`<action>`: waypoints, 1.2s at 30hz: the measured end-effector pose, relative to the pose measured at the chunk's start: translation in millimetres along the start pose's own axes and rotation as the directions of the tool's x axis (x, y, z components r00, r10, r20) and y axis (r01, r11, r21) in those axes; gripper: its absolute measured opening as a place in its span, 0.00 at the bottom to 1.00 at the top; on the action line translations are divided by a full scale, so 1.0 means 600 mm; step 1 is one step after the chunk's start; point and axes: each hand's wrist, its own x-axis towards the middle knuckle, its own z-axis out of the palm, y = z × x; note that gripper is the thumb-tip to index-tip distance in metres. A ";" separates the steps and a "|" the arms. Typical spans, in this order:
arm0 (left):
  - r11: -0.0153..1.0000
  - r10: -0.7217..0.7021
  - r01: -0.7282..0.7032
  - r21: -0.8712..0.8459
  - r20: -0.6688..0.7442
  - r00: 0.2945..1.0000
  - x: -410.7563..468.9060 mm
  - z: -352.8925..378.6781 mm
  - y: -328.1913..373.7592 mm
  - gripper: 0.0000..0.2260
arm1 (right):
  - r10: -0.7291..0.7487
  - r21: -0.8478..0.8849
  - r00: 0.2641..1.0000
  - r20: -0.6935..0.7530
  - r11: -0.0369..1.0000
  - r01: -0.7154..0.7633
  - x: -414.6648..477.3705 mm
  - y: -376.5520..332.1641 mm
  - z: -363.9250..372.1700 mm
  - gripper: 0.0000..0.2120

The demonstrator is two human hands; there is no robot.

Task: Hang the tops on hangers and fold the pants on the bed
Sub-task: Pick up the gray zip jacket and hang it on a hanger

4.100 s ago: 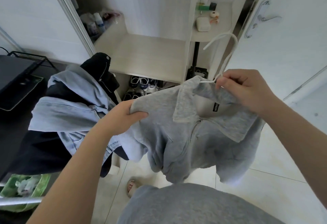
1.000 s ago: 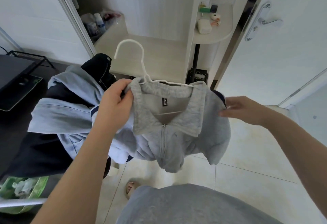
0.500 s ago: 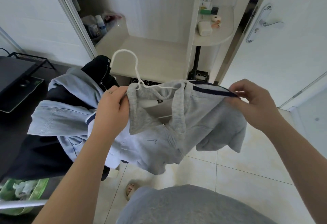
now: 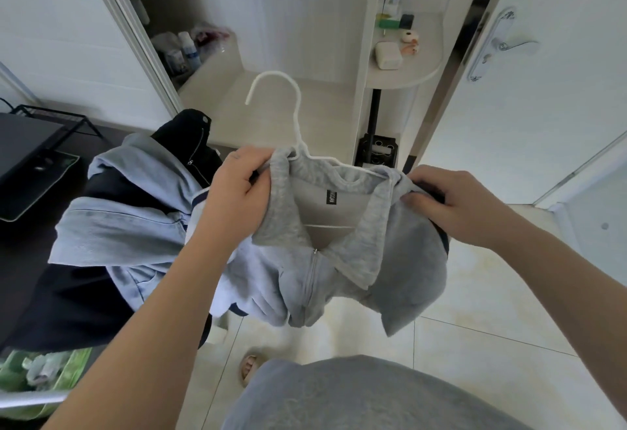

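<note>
Black table [image 4: 23, 144] is standing at nine o'clock, and beside it a pale-blue shirt [image 4: 129, 226] is lying heaped over a dark garment [image 4: 68, 294]. Just right of the heap, the left hand [image 4: 237, 195] is gripping one shoulder of the grey top [image 4: 390, 260], fingers curled round the fabric. A white hanger [image 4: 295, 117] is sitting inside the neck opening, its hook pointing toward twelve o'clock. The top is hanging in the air between both hands, above the tiled floor [image 4: 475, 344]. At three o'clock the right hand [image 4: 454, 205] is pinching the other shoulder. A white door [image 4: 559, 107] is standing at two o'clock.
</note>
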 end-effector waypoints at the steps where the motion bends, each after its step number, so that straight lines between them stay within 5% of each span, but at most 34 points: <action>1: 1.000 0.011 -0.011 0.018 0.005 1.000 0.011 0.004 -0.001 0.09 | 0.011 0.038 0.999 0.046 0.999 -0.012 0.002 -0.006 0.001 0.07; 4: 0.998 0.020 -0.020 0.063 0.013 1.000 0.048 0.019 -0.010 0.08 | 0.068 0.173 0.986 0.152 0.980 -0.094 0.011 -0.027 0.007 0.06; 7: 0.989 -0.122 0.124 0.086 -0.021 0.992 0.074 0.038 -0.019 0.11 | 0.085 0.334 0.969 0.232 0.929 -0.161 0.026 -0.042 0.022 0.11; 12: 0.965 -0.257 0.244 -0.094 -0.175 0.950 0.070 0.038 -0.011 0.12 | 0.189 0.597 0.974 0.122 0.770 -0.224 0.058 -0.058 0.054 0.16; 15: 0.966 -0.241 0.207 -0.157 -0.243 0.940 0.035 0.025 0.011 0.07 | 0.197 0.641 0.978 0.072 0.742 -0.196 0.091 -0.065 0.060 0.16; 21: 0.924 -0.286 0.287 -0.252 0.038 0.957 -0.002 0.037 0.038 0.06 | 0.237 0.681 0.970 -0.064 0.721 -0.131 0.182 -0.105 0.051 0.15; 26: 0.935 -0.257 0.282 -0.217 0.136 0.957 0.047 0.044 0.027 0.05 | 0.201 0.673 0.959 -0.202 0.739 -0.013 0.299 -0.146 0.018 0.15; 32: 0.972 -0.200 0.206 -0.114 0.066 0.978 0.180 0.026 -0.026 0.19 | 0.180 0.690 0.931 -0.316 0.718 0.096 0.462 -0.202 -0.019 0.05; 36: 0.989 -0.126 0.128 0.069 -0.031 0.992 0.295 0.012 -0.061 0.30 | 0.145 0.653 0.904 -0.402 0.737 0.173 0.582 -0.254 -0.052 0.14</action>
